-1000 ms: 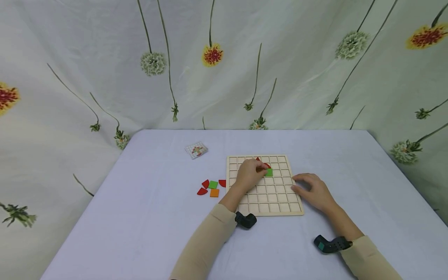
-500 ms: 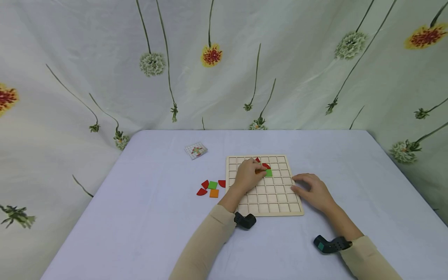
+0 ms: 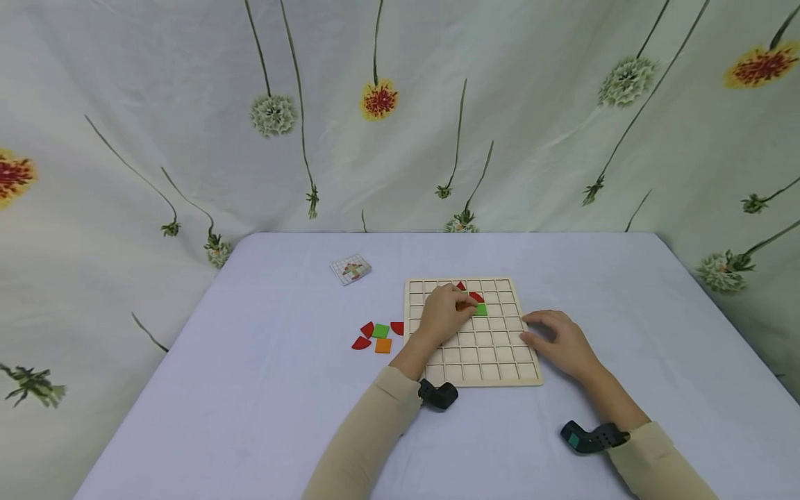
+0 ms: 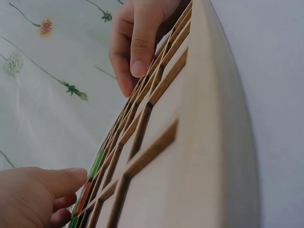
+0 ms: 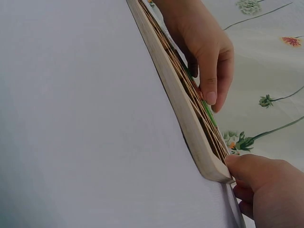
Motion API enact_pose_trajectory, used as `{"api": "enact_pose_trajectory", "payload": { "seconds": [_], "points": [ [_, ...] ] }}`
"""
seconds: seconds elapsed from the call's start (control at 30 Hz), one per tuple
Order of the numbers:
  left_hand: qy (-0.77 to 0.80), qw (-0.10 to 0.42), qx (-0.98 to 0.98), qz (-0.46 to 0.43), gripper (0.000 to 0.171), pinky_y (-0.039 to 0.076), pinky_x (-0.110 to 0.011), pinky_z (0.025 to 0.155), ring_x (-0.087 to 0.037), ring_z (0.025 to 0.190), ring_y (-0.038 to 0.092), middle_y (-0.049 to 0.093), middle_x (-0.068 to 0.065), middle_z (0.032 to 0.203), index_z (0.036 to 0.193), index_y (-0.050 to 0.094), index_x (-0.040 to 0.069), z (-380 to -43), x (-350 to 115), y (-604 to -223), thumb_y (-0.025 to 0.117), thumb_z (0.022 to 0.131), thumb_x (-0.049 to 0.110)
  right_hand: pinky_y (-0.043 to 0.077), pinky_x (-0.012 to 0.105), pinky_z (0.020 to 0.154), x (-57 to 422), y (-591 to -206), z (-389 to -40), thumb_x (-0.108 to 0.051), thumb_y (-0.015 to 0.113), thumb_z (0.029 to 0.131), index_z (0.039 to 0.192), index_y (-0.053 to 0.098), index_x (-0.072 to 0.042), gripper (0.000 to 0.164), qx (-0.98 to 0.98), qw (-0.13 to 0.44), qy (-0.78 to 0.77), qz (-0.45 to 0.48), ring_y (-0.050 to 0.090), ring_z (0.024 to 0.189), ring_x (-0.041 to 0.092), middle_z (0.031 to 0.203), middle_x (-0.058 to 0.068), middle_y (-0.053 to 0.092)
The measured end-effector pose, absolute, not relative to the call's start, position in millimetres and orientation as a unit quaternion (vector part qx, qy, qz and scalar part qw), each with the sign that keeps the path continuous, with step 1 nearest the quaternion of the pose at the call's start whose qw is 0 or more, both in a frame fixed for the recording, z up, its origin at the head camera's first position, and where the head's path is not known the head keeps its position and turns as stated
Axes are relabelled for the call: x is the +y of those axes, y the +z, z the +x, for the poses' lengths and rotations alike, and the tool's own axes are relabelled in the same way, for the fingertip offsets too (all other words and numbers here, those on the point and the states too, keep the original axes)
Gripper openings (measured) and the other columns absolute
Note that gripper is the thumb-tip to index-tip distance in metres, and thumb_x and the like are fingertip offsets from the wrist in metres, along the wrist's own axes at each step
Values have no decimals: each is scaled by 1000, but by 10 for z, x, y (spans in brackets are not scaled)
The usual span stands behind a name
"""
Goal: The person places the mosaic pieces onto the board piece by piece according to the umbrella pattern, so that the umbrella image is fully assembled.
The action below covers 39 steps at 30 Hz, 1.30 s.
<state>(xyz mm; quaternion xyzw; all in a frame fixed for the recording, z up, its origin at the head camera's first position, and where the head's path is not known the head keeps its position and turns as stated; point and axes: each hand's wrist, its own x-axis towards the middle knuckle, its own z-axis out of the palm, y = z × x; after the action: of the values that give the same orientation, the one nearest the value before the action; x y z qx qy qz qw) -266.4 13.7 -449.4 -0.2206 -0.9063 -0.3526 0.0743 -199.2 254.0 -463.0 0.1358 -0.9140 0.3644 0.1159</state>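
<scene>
A square wooden grid board point(image 3: 487, 354) lies flat on the table. My left hand point(image 3: 445, 311) is over its upper left part, with thumb and fingertips pinched at an orange tile point(image 4: 84, 195) in the grid. Just right of those fingertips sits a green square tile point(image 3: 480, 310). Above it is a red quarter-round tile point(image 3: 477, 297), and a red pointed tile point(image 3: 461, 285) shows near the top edge. My right hand point(image 3: 565, 344) rests with relaxed thumb and forefinger against the board's right edge, holding no tile.
Left of the board lie loose tiles: a green square point(image 3: 380, 331), an orange square point(image 3: 383, 346) and several red quarter-rounds point(image 3: 361, 343). A small pattern card point(image 3: 351, 269) lies farther back. Flowered cloth point(image 3: 537, 139) hangs behind the table.
The left fingertips have drawn back slightly to the left, showing more of the red quarter-round beside the green tile. The right hand stays against the board's edge.
</scene>
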Motion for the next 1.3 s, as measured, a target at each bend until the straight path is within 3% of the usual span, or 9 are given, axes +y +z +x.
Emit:
{"api": "enact_pose_trajectory", "payload": {
  "seconds": [0.3, 0.73, 1.03, 1.3],
  "points": [
    [-363, 68, -903, -219, 15, 47, -36, 89, -22, 104, 59, 67, -3, 105, 100, 78, 15, -2658, 63, -4414, 71, 90, 23, 35, 56, 100, 2543, -4607, -1982, -20, 73, 88, 113, 68, -1, 31, -915, 109, 366, 131, 50, 119, 40, 120, 19, 63],
    [-358, 56, -909, -205, 13, 42, -43, 99, -25, 113, 57, 70, -2, 105, 98, 78, 13, -2628, -409, -4294, 73, 88, 21, 35, 56, 101, 2546, -4589, -1983, -19, 73, 88, 113, 68, -1, 31, -915, 103, 367, 130, 50, 119, 40, 119, 20, 63],
    [-357, 41, -918, -171, 11, 47, -41, 89, -24, 104, 59, 69, -2, 104, 95, 78, 13, -2598, -705, -4302, 71, 88, 18, 35, 56, 101, 2538, -4604, -1987, -20, 73, 88, 113, 68, -1, 32, -914, 103, 370, 130, 50, 119, 40, 119, 20, 63],
    [-355, 16, -926, -127, 13, 46, -41, 90, -23, 102, 56, 67, -2, 104, 99, 78, 14, -2537, -952, -4253, 71, 89, 19, 35, 56, 101, 2536, -4591, -1979, -20, 73, 88, 113, 68, -1, 32, -915, 103, 369, 128, 50, 120, 40, 120, 20, 63]
  ]
}}
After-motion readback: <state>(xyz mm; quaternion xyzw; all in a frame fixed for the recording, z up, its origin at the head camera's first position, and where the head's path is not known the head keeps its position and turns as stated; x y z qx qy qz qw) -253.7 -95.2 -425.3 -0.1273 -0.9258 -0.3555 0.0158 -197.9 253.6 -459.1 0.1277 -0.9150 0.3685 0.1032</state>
